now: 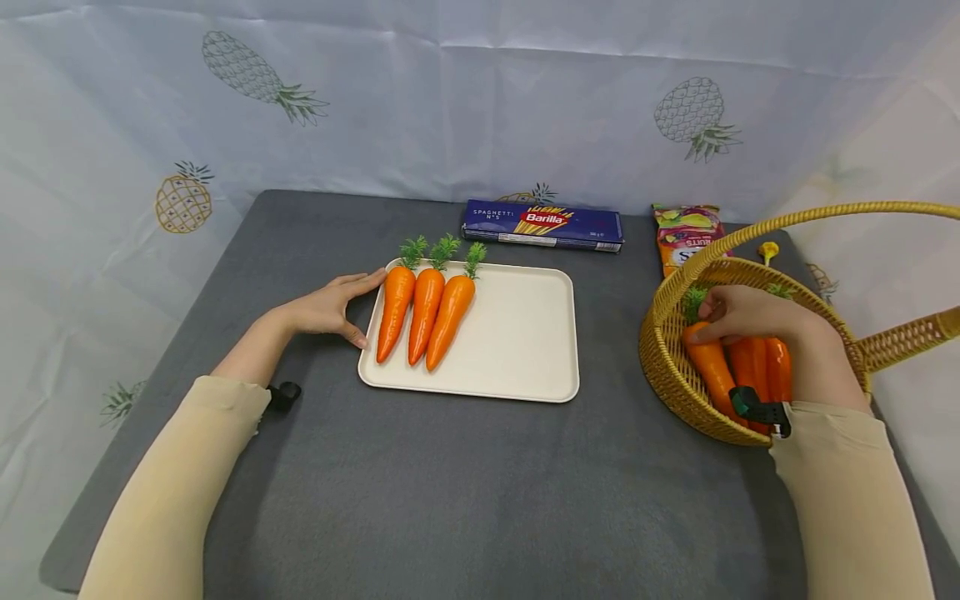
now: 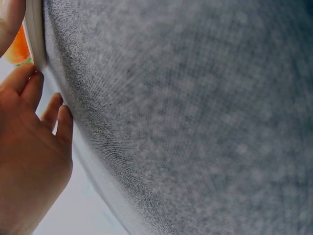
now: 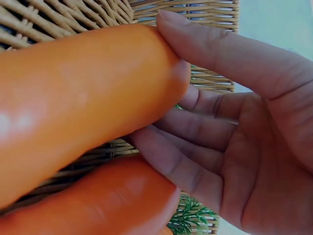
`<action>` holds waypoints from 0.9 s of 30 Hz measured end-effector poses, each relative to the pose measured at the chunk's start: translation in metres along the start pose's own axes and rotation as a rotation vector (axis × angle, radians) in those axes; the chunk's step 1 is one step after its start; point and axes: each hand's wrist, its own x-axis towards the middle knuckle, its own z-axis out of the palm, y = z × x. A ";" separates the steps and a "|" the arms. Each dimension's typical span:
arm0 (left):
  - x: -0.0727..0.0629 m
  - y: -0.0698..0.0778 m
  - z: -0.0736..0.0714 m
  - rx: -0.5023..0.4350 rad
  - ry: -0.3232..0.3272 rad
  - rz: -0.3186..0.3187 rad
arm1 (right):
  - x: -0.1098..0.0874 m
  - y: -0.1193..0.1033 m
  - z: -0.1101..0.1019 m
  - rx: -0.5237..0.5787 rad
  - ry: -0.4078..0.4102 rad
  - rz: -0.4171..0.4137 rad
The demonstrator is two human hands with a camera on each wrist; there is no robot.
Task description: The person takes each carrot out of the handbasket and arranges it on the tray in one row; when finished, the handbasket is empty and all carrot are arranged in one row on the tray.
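Three carrots with green tops lie side by side on the left part of a cream tray [image 1: 517,333]; the rightmost carrot [image 1: 450,321] slants a little. My left hand [image 1: 326,308] touches the tray's left rim, thumb and fingers spread; in the left wrist view the fingertips [image 2: 32,73] meet the tray's edge. Inside the wicker basket [image 1: 663,375], my right hand [image 1: 765,317] grips a carrot [image 1: 708,362] near its leafy end. The right wrist view shows the thumb over this carrot [image 3: 98,88] and fingers beneath. Another carrot [image 3: 98,200] lies beside it, and more show under the wrist.
A blue spaghetti box [image 1: 543,225] lies behind the tray. To its right is a colourful fruit candy bag [image 1: 686,233], partly behind the basket's tall handle [image 1: 810,218]. A small yellow item [image 1: 767,250] sits past the basket. A pineapple-print cloth hangs behind the grey table [image 1: 480,483].
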 end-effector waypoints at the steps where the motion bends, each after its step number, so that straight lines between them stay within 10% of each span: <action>1: 0.000 0.000 0.000 0.000 0.000 0.000 | 0.000 0.000 0.000 -0.004 0.000 -0.001; 27: -0.002 0.002 0.000 -0.011 0.007 0.003 | -0.030 0.005 -0.027 -0.009 0.217 0.016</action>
